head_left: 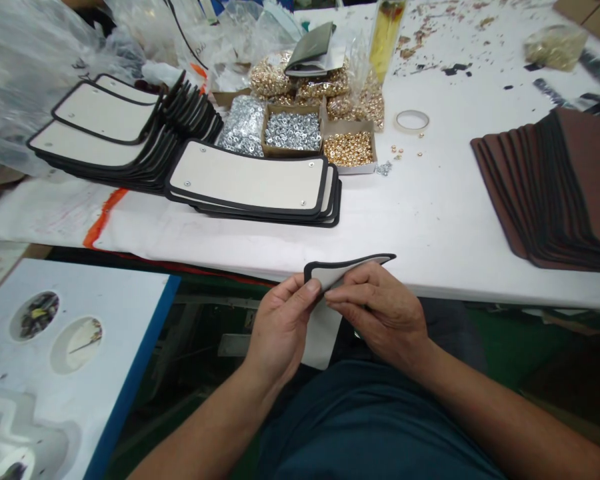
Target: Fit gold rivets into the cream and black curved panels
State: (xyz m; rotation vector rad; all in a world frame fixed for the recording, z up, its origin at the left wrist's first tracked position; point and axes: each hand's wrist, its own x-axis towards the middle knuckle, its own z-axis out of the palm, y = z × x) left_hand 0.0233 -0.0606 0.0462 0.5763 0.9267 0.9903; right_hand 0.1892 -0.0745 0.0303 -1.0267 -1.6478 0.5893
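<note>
A panel with a pale face and black edging [323, 274] is in front of my body, just off the table's front edge. My left hand [285, 320] is closed on its left side, thumb on the pale face. Across the same panel lies my right hand [385, 310], its fingers bent and thumb and fingertips pinched together close to the pale face. Whatever is between those fingertips is hidden or too small to make out. Part of the panel's lower portion hangs below my hands.
Similar panels lie in a near stack [250, 180] and a larger pile [95, 147]. Boxes hold silver fasteners [293, 130] and gold fasteners [349, 148]. A tape roll [413, 120] lies nearby. Brown panels [525, 193] fan out at right. A white board with holes [105, 300] stands left.
</note>
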